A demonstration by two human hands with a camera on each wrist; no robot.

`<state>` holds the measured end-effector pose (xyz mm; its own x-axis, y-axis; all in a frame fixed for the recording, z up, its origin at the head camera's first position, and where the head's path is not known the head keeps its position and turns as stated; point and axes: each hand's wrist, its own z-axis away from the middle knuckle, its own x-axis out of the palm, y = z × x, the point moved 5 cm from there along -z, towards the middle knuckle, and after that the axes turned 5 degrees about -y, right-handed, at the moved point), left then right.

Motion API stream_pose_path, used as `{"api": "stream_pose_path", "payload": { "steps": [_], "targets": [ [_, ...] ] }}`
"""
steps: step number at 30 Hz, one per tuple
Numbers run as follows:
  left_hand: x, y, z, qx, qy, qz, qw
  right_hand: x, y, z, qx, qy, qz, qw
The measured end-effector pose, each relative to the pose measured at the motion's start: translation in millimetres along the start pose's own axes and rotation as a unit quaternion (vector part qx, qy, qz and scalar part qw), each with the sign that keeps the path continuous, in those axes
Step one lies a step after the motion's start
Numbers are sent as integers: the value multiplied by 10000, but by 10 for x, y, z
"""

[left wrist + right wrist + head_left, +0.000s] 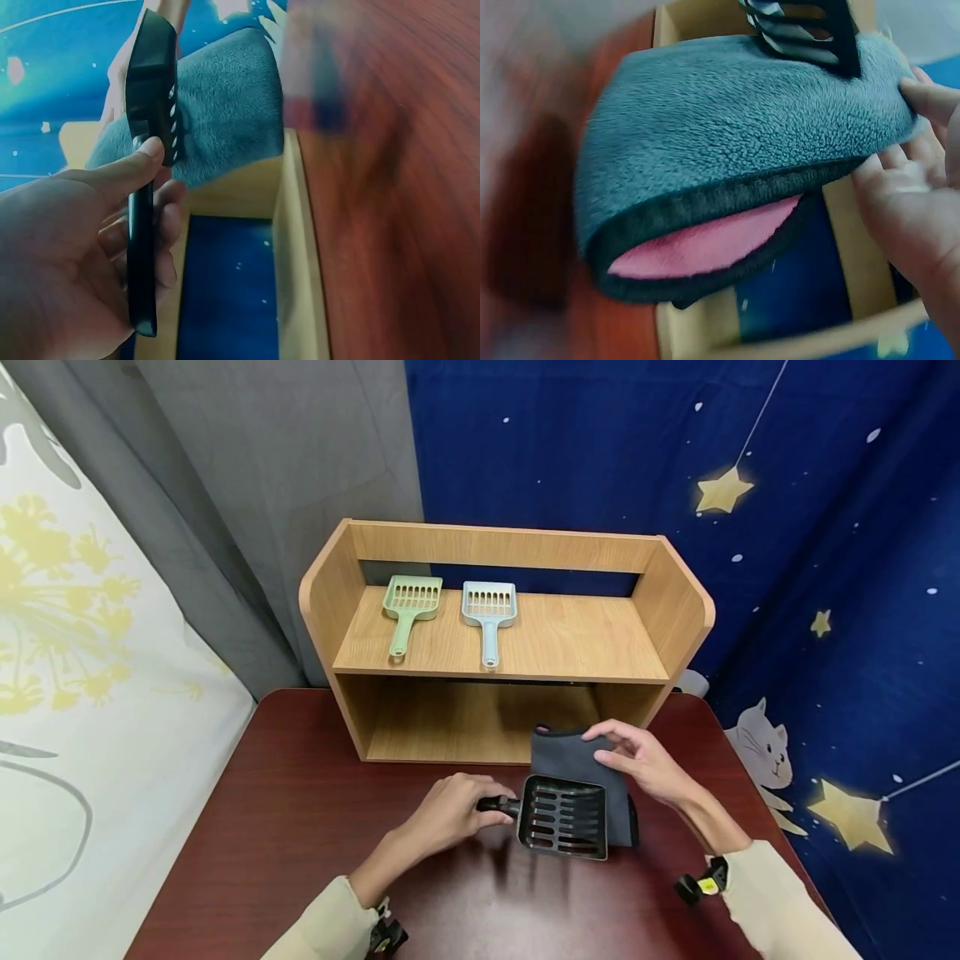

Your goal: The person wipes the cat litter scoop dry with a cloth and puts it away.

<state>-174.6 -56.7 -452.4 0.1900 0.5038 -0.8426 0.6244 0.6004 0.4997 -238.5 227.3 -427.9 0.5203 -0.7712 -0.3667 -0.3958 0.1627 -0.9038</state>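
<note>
My left hand (452,810) grips the handle of a black slotted litter scoop (564,783), held over the table with its head pointing right. In the left wrist view the thumb lies along the handle of the scoop (150,82) and the fingers curl round it. My right hand (647,766) pinches the upper right edge of a grey plush cloth (573,754). The cloth hangs behind the scoop head, which hides part of it. From the right wrist, the folded cloth (727,127) shows a black border and a pink inner side, with the scoop's slotted end against it.
A two-level wooden shelf (498,674) stands at the back of the dark red table (300,860). On its upper board lie a green scoop (405,620) and a light blue scoop (490,631), handles toward me. Grey and starry blue curtains (555,452) hang behind.
</note>
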Motion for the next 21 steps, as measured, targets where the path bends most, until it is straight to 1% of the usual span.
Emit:
{"api": "stream_pose_path", "payload": {
  "steps": [4,6,8,11,15,21],
  "targets": [
    [-18,93,-77,111,-206,59,9997,182,-126,-228,-137,-808,-367,9960],
    [-13,131,-105,147,-274,85,9995,249,-158,-317,-145,-1052,-472,9932],
    [-5,151,-112,120,-285,83,9995,292,-163,-377,-142,-1170,-454,9920],
    [-11,127,-107,2,-214,147,9997,290,-146,-403,-128,-1116,-359,9930],
    [-62,19,-52,-210,-109,205,9995,187,-118,-333,-105,-932,-161,9955],
    [-193,-186,100,-520,153,-158,9984,-47,-119,-138,30,-635,281,9976]
  ]
}}
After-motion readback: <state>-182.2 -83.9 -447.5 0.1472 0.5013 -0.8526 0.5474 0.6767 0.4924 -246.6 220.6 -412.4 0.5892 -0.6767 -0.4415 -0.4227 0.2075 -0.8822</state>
